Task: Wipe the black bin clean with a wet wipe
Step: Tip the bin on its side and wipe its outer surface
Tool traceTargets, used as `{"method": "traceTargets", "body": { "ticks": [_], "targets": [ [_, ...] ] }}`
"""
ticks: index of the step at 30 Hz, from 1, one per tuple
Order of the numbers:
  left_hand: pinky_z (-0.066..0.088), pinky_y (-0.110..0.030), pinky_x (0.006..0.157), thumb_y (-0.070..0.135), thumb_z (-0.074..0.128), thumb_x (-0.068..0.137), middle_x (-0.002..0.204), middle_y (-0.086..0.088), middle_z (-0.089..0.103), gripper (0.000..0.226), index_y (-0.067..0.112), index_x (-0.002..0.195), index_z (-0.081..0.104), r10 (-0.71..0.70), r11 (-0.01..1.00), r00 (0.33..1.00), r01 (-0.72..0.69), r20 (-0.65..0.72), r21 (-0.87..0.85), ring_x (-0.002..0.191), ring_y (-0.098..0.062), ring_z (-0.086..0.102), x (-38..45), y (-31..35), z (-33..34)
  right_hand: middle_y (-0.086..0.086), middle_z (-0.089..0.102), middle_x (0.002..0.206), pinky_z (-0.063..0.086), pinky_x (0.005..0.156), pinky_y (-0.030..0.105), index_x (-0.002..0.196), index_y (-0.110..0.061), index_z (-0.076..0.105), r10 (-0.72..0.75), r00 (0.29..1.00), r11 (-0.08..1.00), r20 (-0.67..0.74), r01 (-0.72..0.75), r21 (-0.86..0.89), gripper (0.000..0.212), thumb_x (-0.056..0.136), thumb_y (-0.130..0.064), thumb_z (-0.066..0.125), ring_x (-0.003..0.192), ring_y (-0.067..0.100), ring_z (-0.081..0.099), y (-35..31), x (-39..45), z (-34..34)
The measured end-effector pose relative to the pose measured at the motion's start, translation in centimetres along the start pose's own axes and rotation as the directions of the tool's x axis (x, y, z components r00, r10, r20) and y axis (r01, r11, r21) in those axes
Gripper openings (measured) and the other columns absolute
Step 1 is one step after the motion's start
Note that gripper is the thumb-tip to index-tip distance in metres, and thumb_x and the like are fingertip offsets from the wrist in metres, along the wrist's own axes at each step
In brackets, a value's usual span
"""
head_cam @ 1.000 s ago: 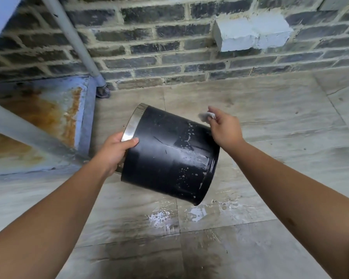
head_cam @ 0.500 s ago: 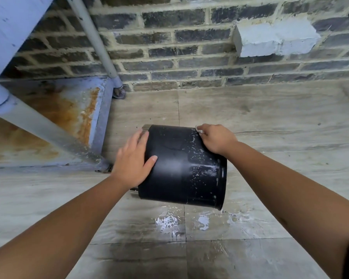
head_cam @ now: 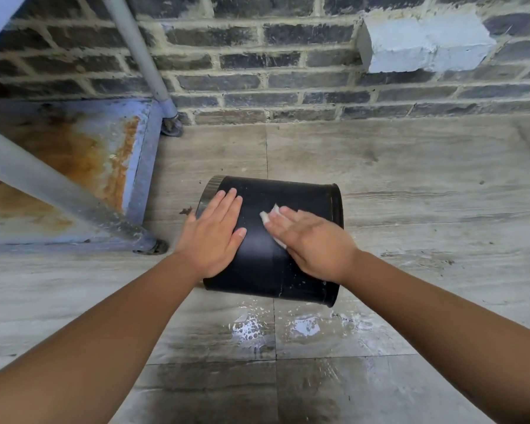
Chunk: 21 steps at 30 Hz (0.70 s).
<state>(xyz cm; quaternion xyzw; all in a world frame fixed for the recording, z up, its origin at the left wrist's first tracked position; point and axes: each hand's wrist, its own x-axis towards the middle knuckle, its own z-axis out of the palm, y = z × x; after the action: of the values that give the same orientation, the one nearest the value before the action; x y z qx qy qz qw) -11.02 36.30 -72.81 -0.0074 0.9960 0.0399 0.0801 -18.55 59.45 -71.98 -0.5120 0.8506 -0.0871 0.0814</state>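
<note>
The black bin (head_cam: 291,197) lies on its side on the tiled floor, its silver-rimmed mouth pointing left and its base to the right. My left hand (head_cam: 214,234) rests flat on the bin's side near the rim, fingers together, steadying it. My right hand (head_cam: 309,243) presses a white wet wipe (head_cam: 270,216) flat against the middle of the bin's side; only the wipe's edges show from under my fingers. Small white droplets speckle the bin near its base.
A wet, foamy patch (head_cam: 276,327) spreads on the floor tiles just in front of the bin. A rusty blue metal plate (head_cam: 83,154) with grey pipes (head_cam: 58,191) stands at the left. The dark brick wall (head_cam: 288,71) runs close behind.
The bin went from tilted and held up to lying on its side on the floor. My left hand left the rim and lies flat on the side. My right hand brought the wipe down onto it.
</note>
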Motion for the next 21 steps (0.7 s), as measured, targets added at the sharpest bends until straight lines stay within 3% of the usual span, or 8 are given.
{"method": "traceTargets", "body": {
  "ticks": [3, 8, 11, 12, 14, 16, 18, 21],
  "targets": [
    [0.03, -0.052, 0.108, 0.048, 0.014, 0.099, 0.163, 0.007, -0.002, 0.063, 0.019, 0.155, 0.009, -0.002, 0.999, 1.0, 0.003, 0.013, -0.033, 0.148, -0.008, -0.006, 0.5, -0.2, -0.1, 0.002, 0.04, 0.153, 0.026, 0.115, 0.036, 0.153, -0.018, 0.022, -0.116, 0.993, 0.991, 0.0, 0.116, -0.068, 0.063, 0.097, -0.02, 0.049, 0.142, 0.023, 0.035, -1.3, -1.8, 1.2],
    [0.029, -0.053, 0.11, 0.048, 0.014, 0.099, 0.163, 0.007, 0.0, 0.062, 0.021, 0.155, 0.009, 0.012, 0.998, 1.0, -0.011, 0.003, -0.061, 0.148, -0.008, -0.005, 0.9, -0.5, -0.2, 0.002, 0.047, 0.147, 0.024, 0.114, 0.04, 0.146, -0.016, 0.041, -0.281, 0.959, 0.953, 0.027, 0.282, -0.113, 0.059, 0.091, -0.021, 0.06, 0.139, 0.022, 0.04, -3.3, -5.0, 3.0],
    [0.026, -0.053, 0.111, 0.049, 0.016, 0.098, 0.163, 0.009, 0.0, 0.063, 0.022, 0.155, 0.01, 0.022, 0.995, 1.0, -0.021, 0.017, -0.101, 0.148, -0.006, -0.005, 1.3, -0.9, -0.2, 0.002, 0.059, 0.137, 0.04, 0.111, 0.044, 0.132, -0.016, 0.059, -0.332, 0.943, 0.941, 0.014, 0.331, 0.067, 0.042, 0.09, -0.019, 0.061, 0.134, 0.02, 0.047, -4.2, -6.1, 3.3],
    [0.024, -0.052, 0.112, 0.048, 0.019, 0.099, 0.163, 0.01, 0.002, 0.061, 0.023, 0.155, 0.013, 0.026, 0.988, 1.0, -0.023, 0.017, -0.15, 0.147, -0.005, -0.003, 1.6, -1.2, -0.2, 0.005, 0.061, 0.135, 0.043, 0.108, 0.044, 0.128, -0.015, 0.062, -0.26, 0.964, 0.941, -0.053, 0.265, 0.208, 0.036, 0.092, -0.018, 0.06, 0.132, 0.021, 0.049, -4.2, -5.8, 2.9],
    [0.016, -0.041, 0.118, 0.039, 0.03, 0.102, 0.162, 0.008, 0.013, 0.055, 0.022, 0.153, 0.021, 0.001, 0.926, 1.0, 0.0, 0.004, -0.377, 0.145, -0.001, 0.004, 2.0, -1.7, -0.5, 0.009, 0.062, 0.132, 0.044, 0.107, 0.038, 0.127, -0.012, 0.061, 0.066, 0.97, 0.855, -0.233, 0.065, 0.514, 0.034, 0.098, -0.024, 0.05, 0.128, 0.021, 0.054, -3.3, -4.0, 1.5],
    [0.011, -0.026, 0.117, 0.033, 0.036, 0.103, 0.159, 0.006, 0.023, 0.049, 0.027, 0.151, 0.029, -0.081, 0.759, 0.996, 0.08, 0.029, -0.647, 0.141, 0.003, 0.013, 2.0, -2.4, -0.9, -0.006, 0.067, 0.123, 0.044, 0.103, 0.022, 0.127, -0.015, 0.062, 0.414, 0.866, 0.66, -0.281, -0.073, 0.748, 0.035, 0.099, -0.029, 0.045, 0.119, 0.005, 0.059, -1.8, -0.8, -0.9],
    [0.011, -0.024, 0.117, 0.037, 0.037, 0.103, 0.158, 0.01, 0.027, 0.047, 0.035, 0.149, 0.032, -0.125, 0.622, 0.989, 0.143, 0.082, -0.77, 0.141, 0.002, 0.018, 1.6, -2.8, -1.3, -0.022, 0.067, 0.113, 0.04, 0.09, 0.005, 0.125, -0.021, 0.063, 0.555, 0.789, 0.637, -0.263, -0.199, 0.745, 0.031, 0.1, -0.024, 0.045, 0.106, -0.006, 0.06, 0.3, 2.9, -2.8],
    [0.015, -0.034, 0.12, 0.043, 0.036, 0.102, 0.157, 0.014, 0.029, 0.047, 0.039, 0.148, 0.032, -0.104, 0.555, 0.986, 0.163, 0.126, -0.815, 0.143, -0.001, 0.022, 1.4, -3.1, -1.6, 0.001, 0.066, 0.126, 0.046, 0.092, 0.025, 0.13, -0.021, 0.059, 0.529, 0.835, 0.782, -0.155, -0.408, 0.472, 0.032, 0.103, -0.025, 0.042, 0.114, 0.022, 0.06, 1.9, 7.0, -2.2]
  ]
}}
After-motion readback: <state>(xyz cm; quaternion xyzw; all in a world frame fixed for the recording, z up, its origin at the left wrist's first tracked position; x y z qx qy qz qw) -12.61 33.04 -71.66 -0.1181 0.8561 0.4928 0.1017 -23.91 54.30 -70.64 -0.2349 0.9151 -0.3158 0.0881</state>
